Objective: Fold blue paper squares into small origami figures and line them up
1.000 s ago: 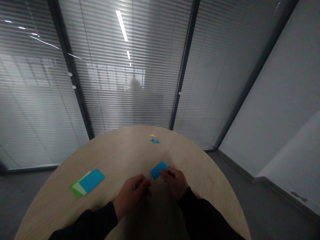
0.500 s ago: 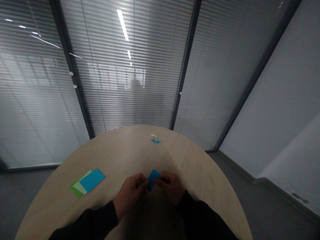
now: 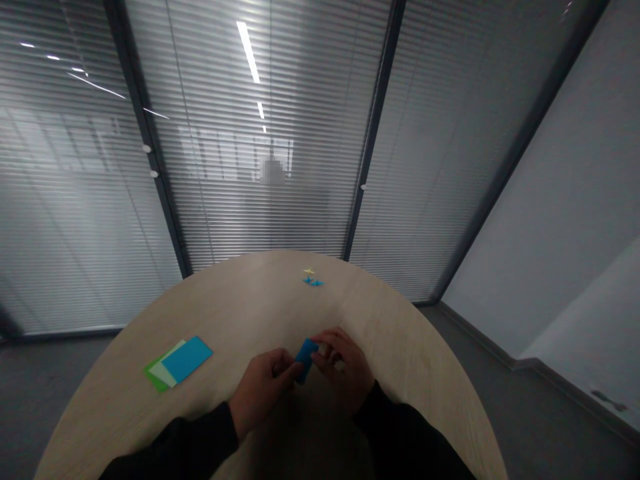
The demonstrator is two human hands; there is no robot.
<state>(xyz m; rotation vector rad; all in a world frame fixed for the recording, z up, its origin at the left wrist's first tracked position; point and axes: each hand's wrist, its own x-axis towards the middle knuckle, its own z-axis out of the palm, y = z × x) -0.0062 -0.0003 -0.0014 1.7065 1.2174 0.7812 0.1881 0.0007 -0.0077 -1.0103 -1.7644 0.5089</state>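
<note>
Pinching a small piece of blue paper between them, the left hand and the right hand are together at lower centre of the frame, above the near part of a round wood-look table. The left fingertips grip the paper's lower left side, and the right fingers close on its upper right end. The paper stands tilted between them, and whether it is folded is hard to tell. A small pale bit shows among the right fingers, too small to make out. Black sleeves cover both forearms.

Left of the hands and apart from them, a blue sheet lies on a pale sheet and a green sheet. Near the table's far edge, at upper centre of the table, sit a tiny yellow paper shape and a tiny blue paper shape. Glass walls with slatted blinds fill the upper frame, with a grey wall at right.
</note>
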